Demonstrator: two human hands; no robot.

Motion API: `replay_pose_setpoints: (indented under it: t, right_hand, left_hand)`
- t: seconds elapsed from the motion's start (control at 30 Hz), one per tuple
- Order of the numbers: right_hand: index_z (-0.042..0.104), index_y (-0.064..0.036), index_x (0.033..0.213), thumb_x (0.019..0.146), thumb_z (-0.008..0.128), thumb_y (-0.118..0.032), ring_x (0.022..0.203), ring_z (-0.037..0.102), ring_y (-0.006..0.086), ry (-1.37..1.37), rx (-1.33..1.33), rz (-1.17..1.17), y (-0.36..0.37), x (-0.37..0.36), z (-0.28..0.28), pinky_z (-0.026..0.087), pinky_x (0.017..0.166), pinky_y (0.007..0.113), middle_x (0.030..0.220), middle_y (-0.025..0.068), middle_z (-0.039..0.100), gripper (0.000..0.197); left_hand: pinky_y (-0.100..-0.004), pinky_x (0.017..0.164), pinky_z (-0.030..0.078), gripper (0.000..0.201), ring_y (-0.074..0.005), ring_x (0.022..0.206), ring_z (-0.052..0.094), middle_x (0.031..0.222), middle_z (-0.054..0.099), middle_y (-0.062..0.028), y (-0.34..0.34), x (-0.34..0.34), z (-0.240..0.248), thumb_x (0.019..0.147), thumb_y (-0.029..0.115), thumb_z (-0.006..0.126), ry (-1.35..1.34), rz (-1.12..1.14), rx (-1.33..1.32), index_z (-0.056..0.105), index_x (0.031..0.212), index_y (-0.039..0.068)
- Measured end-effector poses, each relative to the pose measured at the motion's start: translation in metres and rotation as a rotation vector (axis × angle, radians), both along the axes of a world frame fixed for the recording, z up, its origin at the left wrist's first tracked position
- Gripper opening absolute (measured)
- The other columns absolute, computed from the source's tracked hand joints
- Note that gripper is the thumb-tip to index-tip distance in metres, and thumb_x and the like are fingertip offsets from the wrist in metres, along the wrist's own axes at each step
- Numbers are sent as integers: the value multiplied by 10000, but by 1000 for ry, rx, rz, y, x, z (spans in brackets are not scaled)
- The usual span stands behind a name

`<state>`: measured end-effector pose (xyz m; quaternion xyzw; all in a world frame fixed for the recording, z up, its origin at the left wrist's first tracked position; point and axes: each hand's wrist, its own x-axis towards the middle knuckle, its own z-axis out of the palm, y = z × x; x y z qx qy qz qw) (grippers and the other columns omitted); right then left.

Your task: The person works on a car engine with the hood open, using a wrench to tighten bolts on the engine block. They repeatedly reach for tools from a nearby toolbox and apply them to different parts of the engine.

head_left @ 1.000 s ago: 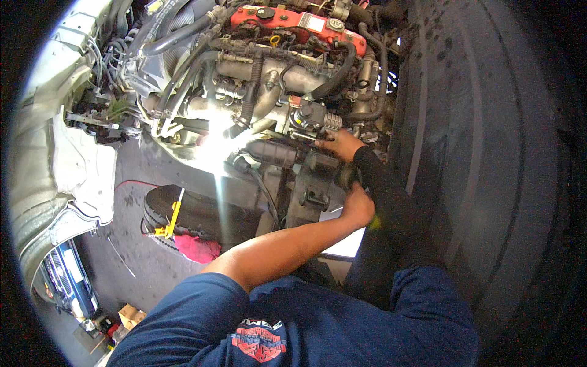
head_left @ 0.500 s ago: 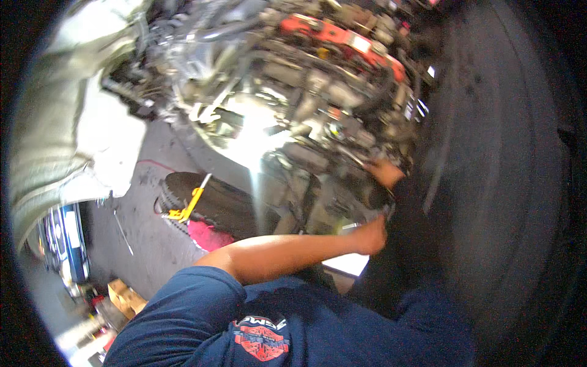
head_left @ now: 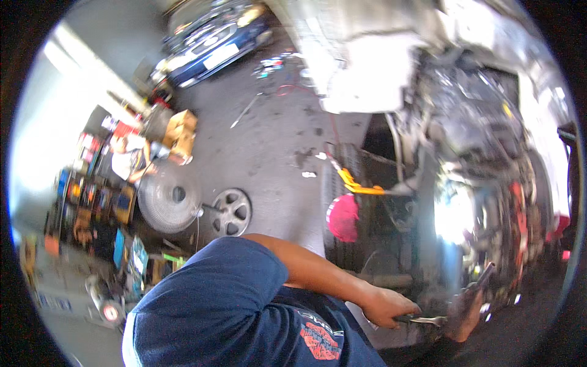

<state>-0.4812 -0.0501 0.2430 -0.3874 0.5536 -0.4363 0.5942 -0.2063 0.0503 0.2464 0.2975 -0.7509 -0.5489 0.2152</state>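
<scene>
My left hand point(head_left: 389, 307) is closed round the dark handle of a slim tool point(head_left: 428, 320) with a shiny metal end that points toward my right hand. My right hand point(head_left: 468, 317), blurred and in shadow, is wrapped round a dark rod-like piece point(head_left: 483, 279) that slants up and to the right. What kind each piece is cannot be made out. Both hands are at the near side of an opened engine bay point(head_left: 513, 226), where a bright light glares off the parts. A red strip point(head_left: 520, 226) runs along the engine.
Left of the engine, a yellow tool point(head_left: 362, 186) and a pink cap-like item point(head_left: 342, 218) rest by a tyre point(head_left: 333, 183). Farther left stand a round fan point(head_left: 171, 199), its spoked base point(head_left: 232, 213), a cardboard box point(head_left: 180, 134) and loaded shelves point(head_left: 88, 199). A blue car point(head_left: 214, 49) is at the back.
My view has swung left, so the engine now sits at the right and the floor, fan and blue car show. My hands appear lower and farther right, with both tools now visible.
</scene>
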Motion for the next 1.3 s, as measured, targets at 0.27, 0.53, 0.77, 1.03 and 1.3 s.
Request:
replay_pose_setpoints:
  t: [0.27, 0.53, 0.77, 1.03, 1.3]
  right_hand:
    - [579, -14, 1148, 1061, 446, -409, 649, 533, 119, -176, -146, 1126, 93, 356, 51, 418, 550, 270, 837, 37, 590, 426]
    - [515, -112, 848, 1074, 466, -435, 441, 369, 77, -2, 141, 1357, 277, 556, 58, 293, 404, 262, 597, -27, 433, 398]
    - [448, -94, 741, 1073, 434, -490, 431, 286, 83, 80, 362, 1699, 428, 680, 48, 223, 421, 277, 550, -33, 315, 517]
    - [479, -81, 783, 1075, 434, -495, 425, 306, 75, 326, 306, 1784, 479, 750, 72, 232, 418, 269, 559, -37, 348, 508]
    - [490, -91, 817, 1061, 471, -479, 415, 327, 84, 447, 276, 1537, 494, 764, 81, 236, 405, 269, 557, -37, 348, 460]
  left_hand:
    - [-433, 1067, 422, 540, -408, 1256, 544, 1281, 573, -299, 137, 232, 84, 1101, 367, 372, 199, 1217, -197, 421, 1390, -86]
    - [-420, 890, 483, 351, -364, 991, 621, 1056, 612, -229, 327, 366, 64, 1096, 273, 421, 453, 1756, -203, 507, 1212, -47]
    - [-355, 907, 468, 366, -195, 1004, 560, 1051, 604, -104, 574, 540, 12, 1079, 343, 498, 123, 2585, -325, 565, 1149, -10]
    - [-506, 907, 546, 289, -381, 1026, 689, 1114, 696, -200, 955, 681, -130, 983, 259, 544, -1122, 2704, 1098, 674, 1140, 53]
    - [-482, 1035, 472, 302, -323, 1255, 598, 1286, 685, -98, 1097, 696, -118, 955, 245, 564, -1207, 2599, 1576, 734, 1171, 120]
